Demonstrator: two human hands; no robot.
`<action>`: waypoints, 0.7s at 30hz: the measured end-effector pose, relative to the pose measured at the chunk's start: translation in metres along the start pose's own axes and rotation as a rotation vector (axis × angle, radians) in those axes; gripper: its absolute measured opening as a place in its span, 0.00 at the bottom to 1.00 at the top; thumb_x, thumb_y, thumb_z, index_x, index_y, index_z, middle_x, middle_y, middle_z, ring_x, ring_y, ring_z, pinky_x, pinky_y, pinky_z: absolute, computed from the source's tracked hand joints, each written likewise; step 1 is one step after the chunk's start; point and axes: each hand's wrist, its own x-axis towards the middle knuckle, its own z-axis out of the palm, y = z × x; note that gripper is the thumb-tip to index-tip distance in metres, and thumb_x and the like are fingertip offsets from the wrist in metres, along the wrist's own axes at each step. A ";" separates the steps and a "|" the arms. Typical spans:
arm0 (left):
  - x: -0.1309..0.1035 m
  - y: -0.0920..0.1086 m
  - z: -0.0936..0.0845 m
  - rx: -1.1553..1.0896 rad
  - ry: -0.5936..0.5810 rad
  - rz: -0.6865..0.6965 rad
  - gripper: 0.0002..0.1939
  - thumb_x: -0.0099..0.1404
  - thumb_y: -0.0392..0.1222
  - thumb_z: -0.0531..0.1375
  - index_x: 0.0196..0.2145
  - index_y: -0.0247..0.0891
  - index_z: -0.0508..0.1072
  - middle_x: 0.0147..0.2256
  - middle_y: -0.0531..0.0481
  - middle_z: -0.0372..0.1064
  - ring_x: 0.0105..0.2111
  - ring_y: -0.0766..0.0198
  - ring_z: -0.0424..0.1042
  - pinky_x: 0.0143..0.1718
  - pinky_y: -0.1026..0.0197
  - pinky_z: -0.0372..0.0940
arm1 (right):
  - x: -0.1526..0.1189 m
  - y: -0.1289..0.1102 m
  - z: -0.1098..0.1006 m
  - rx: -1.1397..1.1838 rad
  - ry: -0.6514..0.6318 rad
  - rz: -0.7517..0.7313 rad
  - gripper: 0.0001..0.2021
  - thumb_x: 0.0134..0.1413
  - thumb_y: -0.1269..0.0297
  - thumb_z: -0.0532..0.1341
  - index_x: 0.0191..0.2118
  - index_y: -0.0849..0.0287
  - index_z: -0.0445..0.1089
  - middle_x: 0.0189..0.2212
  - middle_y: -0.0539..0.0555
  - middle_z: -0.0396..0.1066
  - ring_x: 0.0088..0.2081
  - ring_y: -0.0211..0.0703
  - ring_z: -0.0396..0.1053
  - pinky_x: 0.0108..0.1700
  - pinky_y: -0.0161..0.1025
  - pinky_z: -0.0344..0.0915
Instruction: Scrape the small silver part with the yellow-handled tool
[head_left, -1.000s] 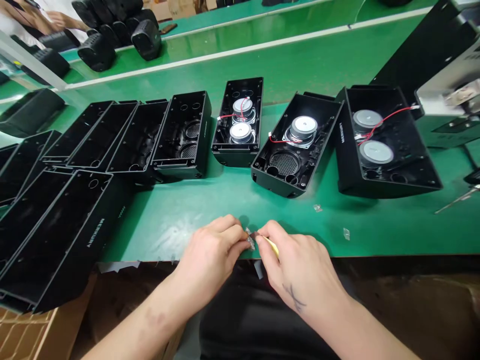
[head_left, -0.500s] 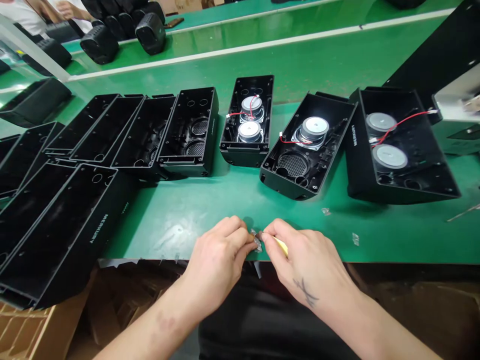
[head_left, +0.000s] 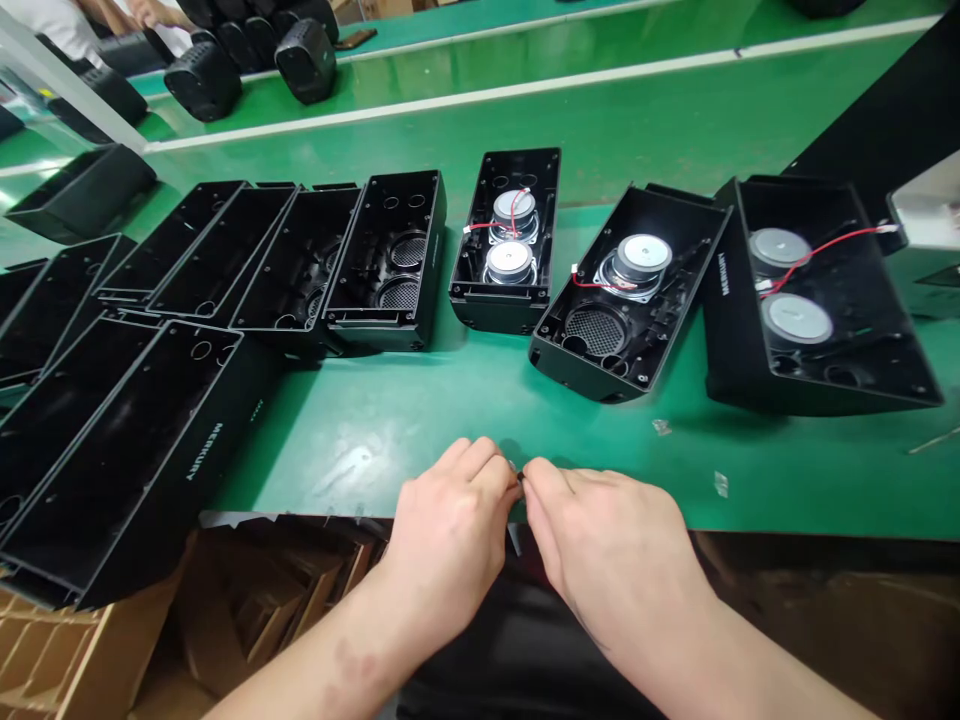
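Note:
My left hand (head_left: 459,535) and my right hand (head_left: 607,540) meet at the front edge of the green bench, fingers closed in a pinch. A tiny dark bit (head_left: 520,478) shows between the fingertips; what else they hold is hidden. Beyond them stand open black speaker housings. One housing (head_left: 547,318) holds two speaker drivers with a red wire. The tilted one (head_left: 551,355) has one driver (head_left: 643,256) beside a bare mesh opening (head_left: 595,330). At the right, another housing (head_left: 726,345) has two drivers and a red wire.
Several housings without drivers, such as one (head_left: 379,333), crowd the left. Small clear plastic pieces (head_left: 721,484) lie on the bench (head_left: 330,420) at right. Across the line are black speaker units (head_left: 306,62) and another person's hand (head_left: 150,12). Cardboard (head_left: 142,640) sits below the bench.
My fingertips have come closer together and my right hand has rolled palm-down. The yellow thing in my right hand and most of the clear plastic at my left fingertips are now hidden.

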 end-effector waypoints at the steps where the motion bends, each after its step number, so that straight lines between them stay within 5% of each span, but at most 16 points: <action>1: 0.000 0.001 0.000 0.017 0.004 -0.001 0.10 0.72 0.31 0.56 0.31 0.38 0.68 0.31 0.53 0.66 0.31 0.61 0.64 0.28 0.58 0.58 | -0.001 0.000 0.000 -0.007 0.009 -0.006 0.11 0.57 0.76 0.60 0.25 0.57 0.66 0.15 0.48 0.64 0.16 0.43 0.67 0.22 0.38 0.51; 16: 0.001 0.003 -0.002 -0.002 -0.011 0.035 0.11 0.73 0.33 0.55 0.31 0.39 0.68 0.31 0.53 0.66 0.31 0.61 0.62 0.27 0.58 0.59 | -0.023 0.004 0.000 0.011 -0.037 0.005 0.15 0.66 0.74 0.52 0.26 0.55 0.64 0.16 0.47 0.63 0.16 0.42 0.66 0.24 0.39 0.52; 21: -0.001 0.001 -0.002 -0.085 -0.025 0.017 0.11 0.75 0.36 0.55 0.32 0.39 0.68 0.32 0.53 0.67 0.32 0.61 0.63 0.30 0.58 0.61 | -0.031 0.029 -0.010 0.181 -0.135 0.079 0.12 0.70 0.67 0.54 0.33 0.53 0.68 0.23 0.44 0.72 0.21 0.39 0.71 0.24 0.39 0.57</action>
